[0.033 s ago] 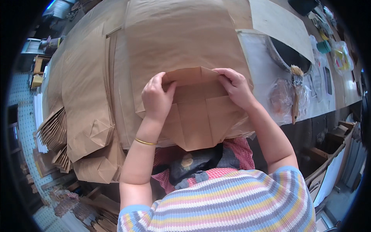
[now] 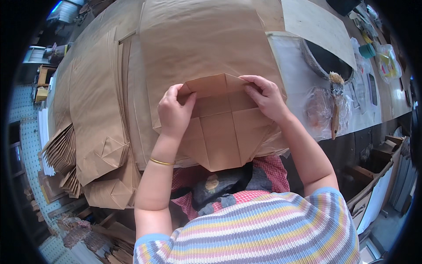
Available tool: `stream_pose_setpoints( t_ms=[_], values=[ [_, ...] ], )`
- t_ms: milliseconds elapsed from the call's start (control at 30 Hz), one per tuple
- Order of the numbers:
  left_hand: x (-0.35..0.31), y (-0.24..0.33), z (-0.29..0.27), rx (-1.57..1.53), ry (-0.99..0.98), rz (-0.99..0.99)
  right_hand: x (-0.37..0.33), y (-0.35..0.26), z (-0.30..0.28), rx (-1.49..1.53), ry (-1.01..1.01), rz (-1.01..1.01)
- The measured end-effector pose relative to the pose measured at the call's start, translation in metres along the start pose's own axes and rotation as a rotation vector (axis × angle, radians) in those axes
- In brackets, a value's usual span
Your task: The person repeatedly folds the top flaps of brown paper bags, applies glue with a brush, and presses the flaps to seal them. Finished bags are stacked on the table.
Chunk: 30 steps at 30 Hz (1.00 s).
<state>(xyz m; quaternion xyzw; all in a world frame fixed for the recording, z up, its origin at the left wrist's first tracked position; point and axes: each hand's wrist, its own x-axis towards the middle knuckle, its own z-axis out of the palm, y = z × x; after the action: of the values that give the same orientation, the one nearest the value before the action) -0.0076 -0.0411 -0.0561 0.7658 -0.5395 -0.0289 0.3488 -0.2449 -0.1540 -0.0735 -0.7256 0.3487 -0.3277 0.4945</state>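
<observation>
A large brown paper bag [image 2: 206, 48] lies flat on the table in front of me, its folded bottom end [image 2: 222, 132] hanging over the near edge toward my lap. My left hand [image 2: 175, 112] pinches the left corner of the top flap. My right hand [image 2: 263, 99] grips the right corner of the same flap, fingers pressed along its crease. Both hands hold the flap folded down onto the bag's bottom panel.
A stack of finished brown bags [image 2: 94, 114] lies at my left, more bundled ones [image 2: 59, 152] at the table's left edge. At right are a glue brush [image 2: 335, 105] on clear plastic, a dark bowl [image 2: 323, 59] and a wooden board [image 2: 316, 26].
</observation>
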Motion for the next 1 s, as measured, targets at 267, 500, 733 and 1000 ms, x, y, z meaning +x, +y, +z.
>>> stream_pose_setpoints(
  t_ms=[267, 500, 733, 1000],
  values=[
    [-0.001, -0.001, -0.006, -0.223, -0.065, -0.010, -0.018, -0.030, 0.019, -0.310, 0.132, -0.494],
    [-0.005, -0.006, 0.004, -0.148, -0.007, -0.001, 0.007, -0.046, 0.085, -0.042, -0.087, -0.220],
    [-0.004, -0.001, 0.008, -0.113, 0.037, 0.019, 0.014, -0.046, 0.081, -0.041, -0.203, -0.098],
    [-0.001, 0.006, 0.002, -0.114, 0.045, 0.128, 0.015, -0.039, 0.082, -0.007, -0.178, -0.112]
  ],
)
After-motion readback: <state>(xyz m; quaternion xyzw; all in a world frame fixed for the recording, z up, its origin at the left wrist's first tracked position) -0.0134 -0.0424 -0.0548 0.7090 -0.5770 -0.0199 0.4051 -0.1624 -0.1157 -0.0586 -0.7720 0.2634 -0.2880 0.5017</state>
